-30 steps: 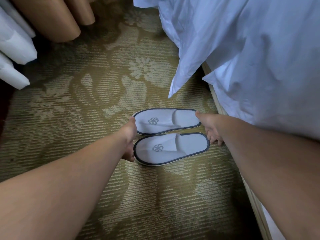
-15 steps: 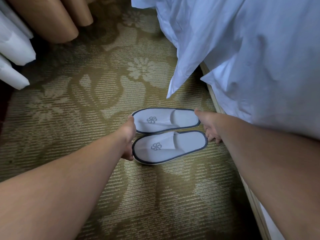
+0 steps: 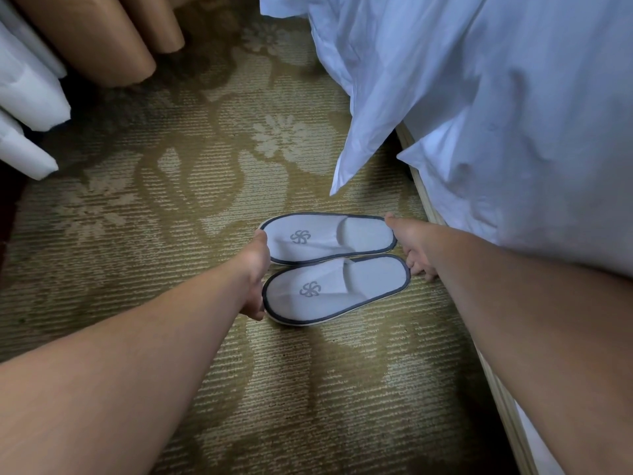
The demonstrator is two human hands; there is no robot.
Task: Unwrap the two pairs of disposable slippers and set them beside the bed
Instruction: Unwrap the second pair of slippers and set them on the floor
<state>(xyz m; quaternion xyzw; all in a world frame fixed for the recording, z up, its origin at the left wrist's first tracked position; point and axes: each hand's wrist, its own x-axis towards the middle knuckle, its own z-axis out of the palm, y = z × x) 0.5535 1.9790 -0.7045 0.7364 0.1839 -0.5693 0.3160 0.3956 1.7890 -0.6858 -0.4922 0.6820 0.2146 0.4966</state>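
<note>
your left hand (image 3: 255, 274) pinches the toe ends and your right hand (image 3: 409, 248) the heel ends of the pair of slippers (image 3: 329, 267), which lies side by side on the patterned carpet (image 3: 171, 200) mid-frame, near the bed (image 3: 513, 114) at right.

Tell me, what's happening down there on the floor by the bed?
A person is setting a pair of white slippers side by side on the patterned carpet, next to the bed. The left hand is at the toe ends and the right hand at the heel ends, squaring them up. The slippers are out of their wrapping. Only this one pair is in view.
</note>
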